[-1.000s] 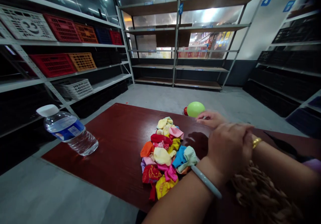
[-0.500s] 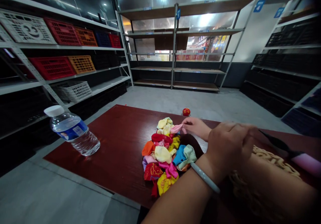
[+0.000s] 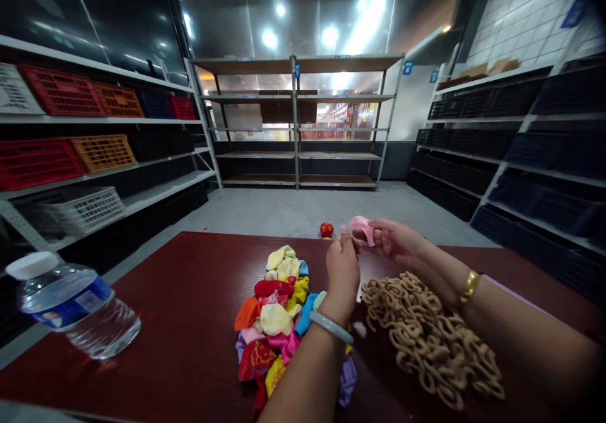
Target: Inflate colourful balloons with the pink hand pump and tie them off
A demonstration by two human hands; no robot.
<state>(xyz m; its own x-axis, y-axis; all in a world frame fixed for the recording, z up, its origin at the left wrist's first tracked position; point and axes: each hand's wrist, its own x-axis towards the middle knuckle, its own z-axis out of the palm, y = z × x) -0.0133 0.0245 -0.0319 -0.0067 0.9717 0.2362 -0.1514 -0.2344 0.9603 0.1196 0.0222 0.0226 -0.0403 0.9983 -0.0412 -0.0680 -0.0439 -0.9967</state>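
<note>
Both my hands are raised over the dark red table (image 3: pixel 189 297). My right hand (image 3: pixel 395 240) pinches a limp pink balloon (image 3: pixel 362 227) by its body. My left hand (image 3: pixel 343 271), with a pale bangle on the wrist, is closed with its fingertips at the balloon's neck. A heap of several uninflated balloons (image 3: pixel 274 312) in many colours lies on the table below my left wrist. A pile of tan rubber bands (image 3: pixel 428 338) lies under my right forearm.
A water bottle (image 3: pixel 71 306) lies on its side at the table's left. A small red ball (image 3: pixel 326 229) sits beyond the table's far edge. Shelving with red, orange and white crates (image 3: pixel 76 151) lines the left wall; dark shelves stand right and behind.
My right hand picked the pink balloon off the heap and lifted it. My left hand came up to meet it. The green inflated balloon seen a second ago is gone. The view tilted up.
</note>
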